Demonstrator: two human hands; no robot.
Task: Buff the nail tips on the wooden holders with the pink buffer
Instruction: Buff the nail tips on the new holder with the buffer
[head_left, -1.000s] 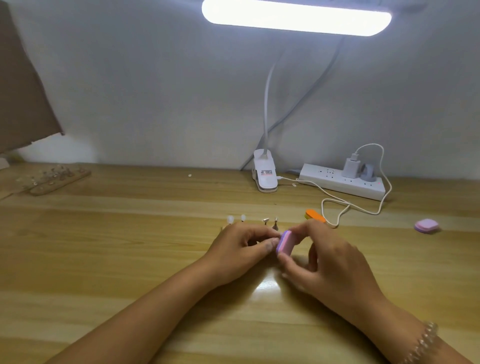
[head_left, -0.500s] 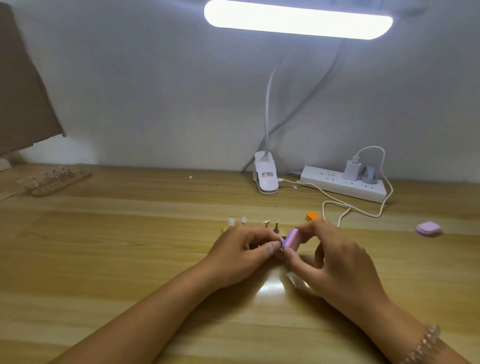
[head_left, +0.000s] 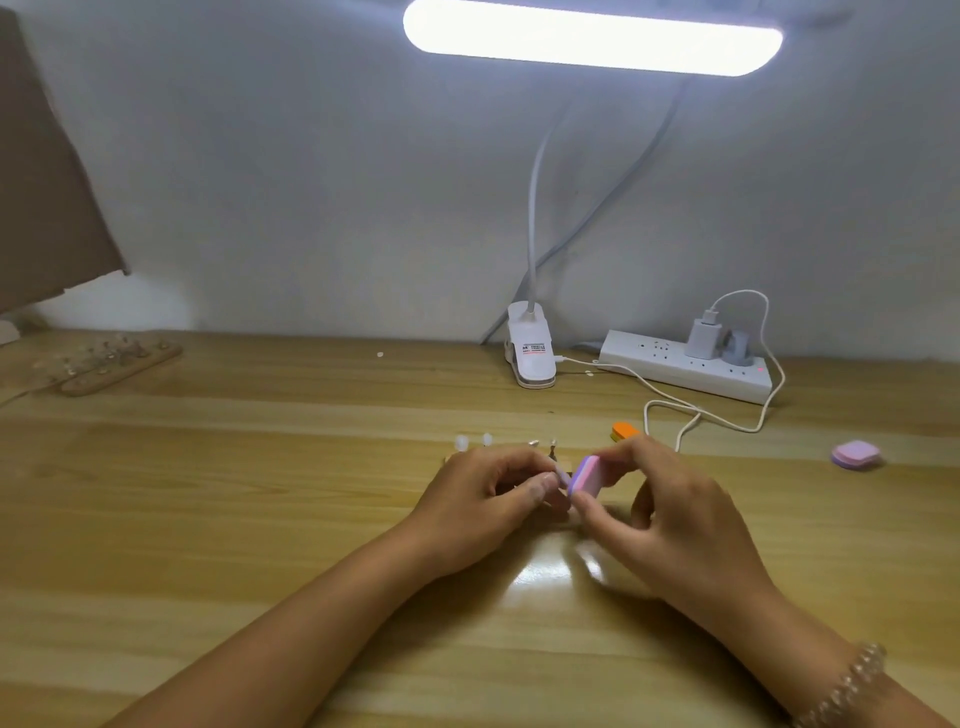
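the person is working at the wooden table (head_left: 260, 493), and both hands are meeting near its middle. the left hand (head_left: 483, 499) is curling inward, with thumb and forefinger pinching one nail tip (head_left: 562, 475) and steadying it; i cannot tell whether that tip is sitting on its peg or is lifted off. the right hand (head_left: 670, 514) is pinching the pink buffer (head_left: 589, 475) between thumb below and fingertips above, the other fingers loosely bent behind it. the buffer is tilting on edge, its face touching the pinched tip.

just behind the left knuckles, the near wooden holder (head_left: 566, 462) is mostly hiding under the hands, and a row of tips (head_left: 487, 439) is standing up from it, apart from the buffer. well away at the back left, a far holder (head_left: 122, 364) with more tips is lying by the wall, with no hand near it.

to my eye the job is under way rather than nearly finished: one tip is getting its buffing now, and the others on the near holder, plus the whole far holder, are probably waiting. the tips are too small to show which ones are already dulled, so i am not counting any as done.

an orange block (head_left: 623, 430) is lying just beyond the right hand, and a spare purple pad (head_left: 856, 455) is resting far to the right.
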